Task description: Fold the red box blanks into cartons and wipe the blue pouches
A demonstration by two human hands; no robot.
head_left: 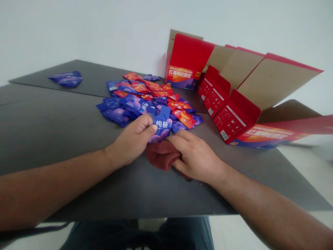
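Two hands over the bench: your left grip pinches a blue sachet at its edge, and your right grip closes over a maroon cloth just below it.

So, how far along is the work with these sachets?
Done: the red cardboard cartons stand opened out. In hand: the left hand pinches a blue sachet; the right hand rests on a dark red cloth. Left: the loose pile of sachets on the table.
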